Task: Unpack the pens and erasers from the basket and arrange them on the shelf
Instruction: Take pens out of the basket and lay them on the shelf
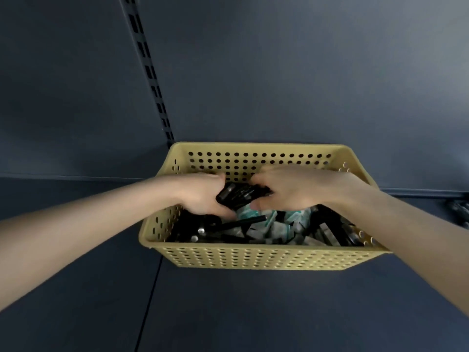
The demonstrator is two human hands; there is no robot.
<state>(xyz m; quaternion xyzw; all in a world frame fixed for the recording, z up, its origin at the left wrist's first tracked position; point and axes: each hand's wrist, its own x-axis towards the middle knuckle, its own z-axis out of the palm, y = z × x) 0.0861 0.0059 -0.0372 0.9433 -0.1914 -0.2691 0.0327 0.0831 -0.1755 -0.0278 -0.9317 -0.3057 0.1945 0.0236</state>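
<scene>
Yellow perforated basket [253, 257] is sitting on the dark shelf [253, 313], long side facing the camera. Its far wall is sitting right up at the back panel [279, 72]; can't tell if they're touching.

Both forearms are coming in over the rim from the near side, one at each end.

Left grip [203, 194] is wrapping round the left end of a bundle of black pens [241, 196], fingers curling over the top and thumb running underneath. Right grip [291, 189] is clamping the right end of the same bundle, fingers curling over it and thumb tip showing just below. So both grips are closing on the bundle and neither is empty. The bundle is lying roughly left-right over the rest of the contents, toward the far half of the basket.

Still inside the basket:
- erasers [279, 224] in teal-and-white wrappers are lying loose across the middle of the floor, just below the hands
- loose pens [203, 231] are piling up at the left end, a couple showing metallic tips
- more dark pens are lying at the right end, partly hidden under the right forearm

A slotted upright [152, 72] is running down the back panel, ending just behind the basket's far-left corner. A seam [149, 301] is running along the shelf surface toward the camera from the basket's near-left corner. At the far right edge some dark blurred items [459, 212] are lying on the shelf, well apart from the basket and too blurred to identify.
</scene>
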